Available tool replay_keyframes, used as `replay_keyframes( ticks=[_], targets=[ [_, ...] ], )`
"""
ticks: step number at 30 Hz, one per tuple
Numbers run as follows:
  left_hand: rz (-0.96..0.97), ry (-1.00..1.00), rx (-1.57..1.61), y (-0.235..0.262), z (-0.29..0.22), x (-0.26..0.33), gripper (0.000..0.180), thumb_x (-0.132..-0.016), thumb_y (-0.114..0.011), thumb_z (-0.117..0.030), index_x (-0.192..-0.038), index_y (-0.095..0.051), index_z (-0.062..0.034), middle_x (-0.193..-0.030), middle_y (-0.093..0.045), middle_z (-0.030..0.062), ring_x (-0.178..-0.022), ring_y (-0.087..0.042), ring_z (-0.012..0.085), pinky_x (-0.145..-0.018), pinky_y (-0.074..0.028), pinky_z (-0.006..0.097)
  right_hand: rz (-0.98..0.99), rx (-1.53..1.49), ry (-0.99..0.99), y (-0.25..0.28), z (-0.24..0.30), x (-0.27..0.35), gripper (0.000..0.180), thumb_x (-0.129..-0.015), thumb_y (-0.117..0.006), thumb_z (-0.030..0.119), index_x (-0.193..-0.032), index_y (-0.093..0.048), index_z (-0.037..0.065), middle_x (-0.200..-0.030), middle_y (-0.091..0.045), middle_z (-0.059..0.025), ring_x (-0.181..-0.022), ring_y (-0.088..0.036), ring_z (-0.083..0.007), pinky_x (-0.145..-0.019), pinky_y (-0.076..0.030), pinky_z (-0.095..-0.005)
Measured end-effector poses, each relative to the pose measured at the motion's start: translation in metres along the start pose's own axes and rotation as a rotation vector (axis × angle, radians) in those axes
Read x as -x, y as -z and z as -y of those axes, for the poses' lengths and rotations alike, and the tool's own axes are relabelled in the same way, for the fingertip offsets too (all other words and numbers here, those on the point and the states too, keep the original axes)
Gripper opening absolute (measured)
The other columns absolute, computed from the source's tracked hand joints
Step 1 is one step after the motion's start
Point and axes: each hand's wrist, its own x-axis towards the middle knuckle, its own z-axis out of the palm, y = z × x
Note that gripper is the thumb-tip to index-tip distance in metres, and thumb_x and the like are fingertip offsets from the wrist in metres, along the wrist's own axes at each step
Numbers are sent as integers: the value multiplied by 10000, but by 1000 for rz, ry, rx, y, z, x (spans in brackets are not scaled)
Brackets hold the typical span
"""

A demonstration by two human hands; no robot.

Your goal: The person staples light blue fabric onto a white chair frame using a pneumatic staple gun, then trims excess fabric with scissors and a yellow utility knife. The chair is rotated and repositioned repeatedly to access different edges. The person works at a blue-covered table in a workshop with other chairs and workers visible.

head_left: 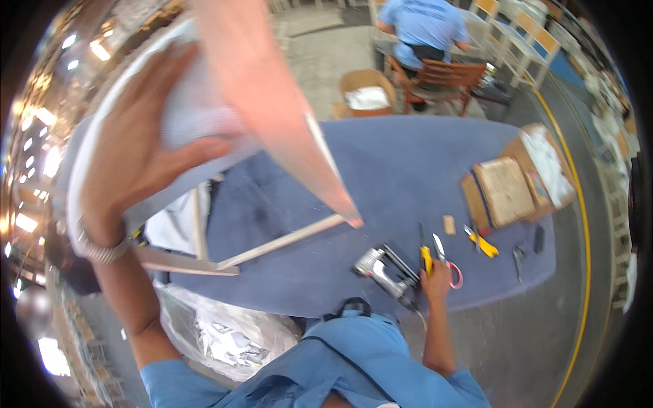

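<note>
While the left hand grips the white-padded panel raised above the desk, the right hand rests on the scissors beside the staple gun; grip unclear.

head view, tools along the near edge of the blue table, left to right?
Silver staple gun → yellow-handled utility knife under the right hand → red-handled scissors → yellow-handled pliers → small grey metal tool → black marker-like stick.
</note>
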Motion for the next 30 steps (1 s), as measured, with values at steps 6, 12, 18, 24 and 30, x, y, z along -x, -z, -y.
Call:
replay_keyframes(
  ticks=[6,12,18,24,30],
  targets=[
    [-5,-207,76,-6,5,-28,1103,-761,-745,-720,-1552,-389,-40,-1581,-410,264,-1434,-366,557,-1169,-346,623,181,-641,-139,-1,21,-48,410,-846,-764,156,-1205,-614,26,-994,-709,-112,-860,-667,-234,-787,-535,-361],
    [67,-228,78,5,8,-22,1205,-673,-808,-725,-1570,-359,-58,-1617,-370,224,-1471,-322,541,-1182,-314,656,363,-1524,299,167,231,-35,437,-913,-675,48,-1320,-520,15,-1106,-666,-74,-906,-587,-104,-805,-503,-270],
    [92,-115,72,9,-8,-20,1108,-698,-811,-614,-1554,-394,-46,-1614,-380,222,-1491,-317,509,-1204,-290,641,-120,-1185,790,178,299,-50,534,-871,-782,92,-1358,-570,44,-1072,-678,-166,-937,-706,-293,-804,-553,-348],
    [96,-99,86,4,-6,-21,1093,-726,-772,-646,-1559,-393,-48,-1612,-383,221,-1493,-313,507,-1210,-273,646,-123,-1175,843,168,313,-59,520,-866,-773,38,-1356,-618,114,-981,-666,-150,-834,-687,-307,-766,-565,-354],
    [105,-95,90,9,-9,-22,1079,-730,-776,-644,-1562,-400,-70,-1612,-390,205,-1491,-318,506,-1208,-271,652,-351,-1088,792,158,318,-52,477,-862,-774,45,-1318,-673,142,-918,-616,-113,-790,-657,-285,-711,-567,-373]
  ],
)
